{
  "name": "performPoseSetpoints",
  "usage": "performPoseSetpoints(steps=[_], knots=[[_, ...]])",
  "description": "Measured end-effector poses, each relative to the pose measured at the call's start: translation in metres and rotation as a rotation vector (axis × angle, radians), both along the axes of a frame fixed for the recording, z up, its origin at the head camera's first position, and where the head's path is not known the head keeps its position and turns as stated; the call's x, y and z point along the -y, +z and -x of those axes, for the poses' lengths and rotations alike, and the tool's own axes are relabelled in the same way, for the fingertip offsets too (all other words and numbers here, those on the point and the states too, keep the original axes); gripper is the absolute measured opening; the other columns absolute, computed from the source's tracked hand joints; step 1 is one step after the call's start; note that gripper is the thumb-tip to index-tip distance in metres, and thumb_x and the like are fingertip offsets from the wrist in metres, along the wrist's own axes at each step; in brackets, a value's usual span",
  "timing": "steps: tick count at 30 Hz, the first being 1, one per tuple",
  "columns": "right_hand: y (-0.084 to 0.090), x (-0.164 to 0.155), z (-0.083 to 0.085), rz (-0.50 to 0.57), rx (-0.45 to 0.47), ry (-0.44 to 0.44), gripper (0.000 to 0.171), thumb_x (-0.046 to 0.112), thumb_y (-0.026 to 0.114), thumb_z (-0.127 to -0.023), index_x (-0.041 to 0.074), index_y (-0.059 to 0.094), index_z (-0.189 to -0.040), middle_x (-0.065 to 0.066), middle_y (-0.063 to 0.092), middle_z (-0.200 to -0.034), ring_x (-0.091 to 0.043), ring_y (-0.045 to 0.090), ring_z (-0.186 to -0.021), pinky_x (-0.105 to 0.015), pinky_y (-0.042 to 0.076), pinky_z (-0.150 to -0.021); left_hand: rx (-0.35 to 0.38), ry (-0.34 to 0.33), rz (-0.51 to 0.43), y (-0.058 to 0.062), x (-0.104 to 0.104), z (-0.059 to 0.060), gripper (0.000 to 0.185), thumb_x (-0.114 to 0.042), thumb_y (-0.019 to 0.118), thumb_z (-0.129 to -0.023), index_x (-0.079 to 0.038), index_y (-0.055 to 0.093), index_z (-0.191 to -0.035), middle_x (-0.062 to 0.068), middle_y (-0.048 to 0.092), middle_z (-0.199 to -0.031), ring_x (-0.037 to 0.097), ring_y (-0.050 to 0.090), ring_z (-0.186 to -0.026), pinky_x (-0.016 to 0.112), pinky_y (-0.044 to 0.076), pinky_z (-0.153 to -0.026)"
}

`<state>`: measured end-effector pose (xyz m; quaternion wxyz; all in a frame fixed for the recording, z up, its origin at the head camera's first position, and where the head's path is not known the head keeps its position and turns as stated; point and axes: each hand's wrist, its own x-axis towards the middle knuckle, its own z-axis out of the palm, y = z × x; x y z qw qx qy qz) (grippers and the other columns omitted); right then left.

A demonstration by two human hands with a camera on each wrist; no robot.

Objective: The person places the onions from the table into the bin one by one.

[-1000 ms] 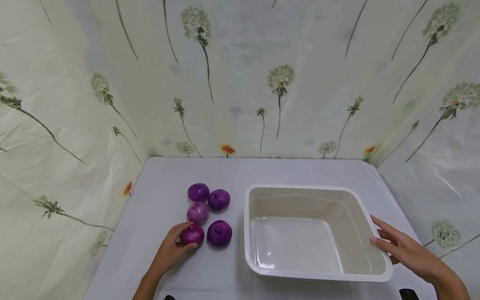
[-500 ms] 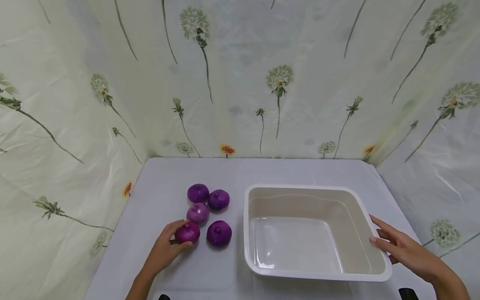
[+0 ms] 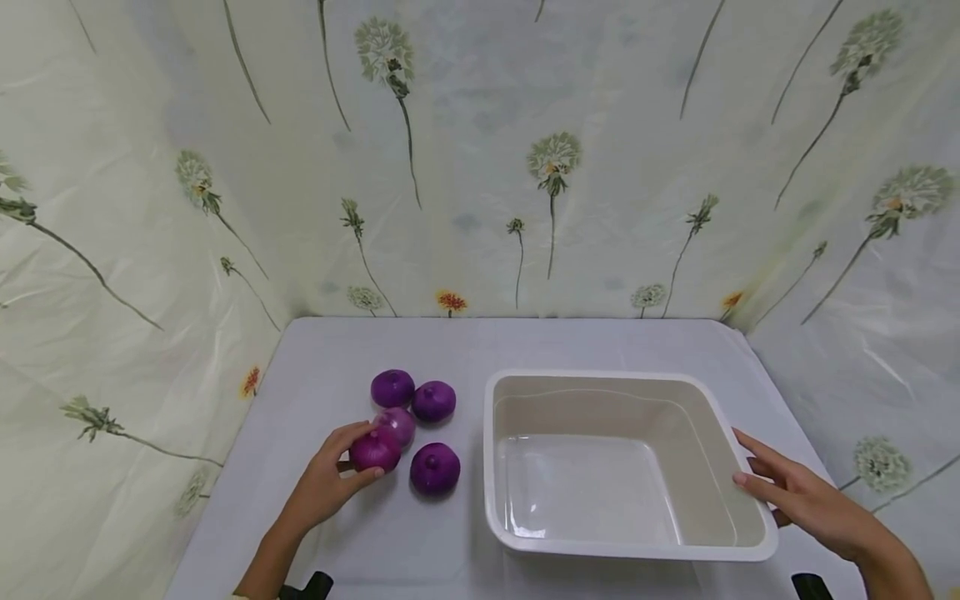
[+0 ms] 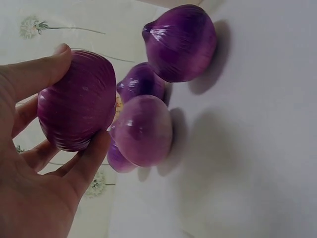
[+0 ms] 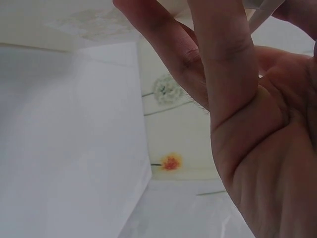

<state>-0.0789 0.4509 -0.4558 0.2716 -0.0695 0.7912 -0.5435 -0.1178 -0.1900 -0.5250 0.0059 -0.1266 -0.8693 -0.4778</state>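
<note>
My left hand [image 3: 318, 487] holds a purple-red onion [image 3: 375, 451] between thumb and fingers. In the left wrist view that onion [image 4: 77, 101] is raised off the white cloth, with the thumb on one side and fingertips on the other. Just behind it, a paler onion [image 3: 398, 423] is partly covered in the head view. To its right sits a dark purple onion [image 3: 435, 469]. My right hand [image 3: 813, 500] grips the right rim of a white rectangular basin [image 3: 592, 487], thumb on the inner side and fingers outside. The basin's inside is bare.
Two more dark onions, one at the far left [image 3: 392, 388] and one beside it [image 3: 433, 402], rest toward the back. A white cloth covers the table [image 3: 465, 346]. Flower-printed sheeting [image 3: 465, 167] stands behind and on both sides.
My left hand has drawn the onion slightly left, away from the others, and raised it off the cloth. The right hand and basin have stayed in place.
</note>
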Motion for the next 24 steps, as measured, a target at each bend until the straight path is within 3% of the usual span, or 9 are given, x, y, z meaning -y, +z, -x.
performPoseSetpoints(steps=[10,15,24], knots=[[-0.001,-0.001,-0.001,0.006,-0.004,-0.002,0.068,0.017,0.036,-0.11,0.021,-0.011,-0.16,0.035,0.054,-0.123,-0.024,0.072,-0.098,-0.049,0.061,-0.073,-0.026,-0.11,-0.039,0.028,-0.013,0.015,0.065,-0.027,0.079,-0.086,-0.02,0.052,-0.144,0.011,0.047,-0.146,0.034,0.053,-0.128,0.034,0.057,-0.091],[-0.002,-0.001,-0.001,0.009,-0.024,0.006,0.068,0.015,0.036,-0.11,0.019,-0.009,-0.16,0.033,0.056,-0.125,-0.025,0.072,-0.098,-0.049,0.061,-0.073,-0.015,-0.153,-0.06,0.037,-0.021,0.022,0.064,-0.028,0.079,-0.087,-0.027,0.051,-0.144,0.008,0.047,-0.146,0.031,0.054,-0.128,0.033,0.056,-0.093],[0.001,0.001,-0.002,-0.003,-0.016,-0.006,0.068,0.016,0.037,-0.11,0.017,-0.009,-0.16,0.031,0.058,-0.122,-0.028,0.072,-0.097,-0.049,0.061,-0.072,0.021,-0.211,-0.119,0.061,-0.039,0.031,0.061,-0.026,0.08,-0.086,-0.027,0.052,-0.141,0.004,0.047,-0.145,0.029,0.054,-0.128,0.035,0.054,-0.099]])
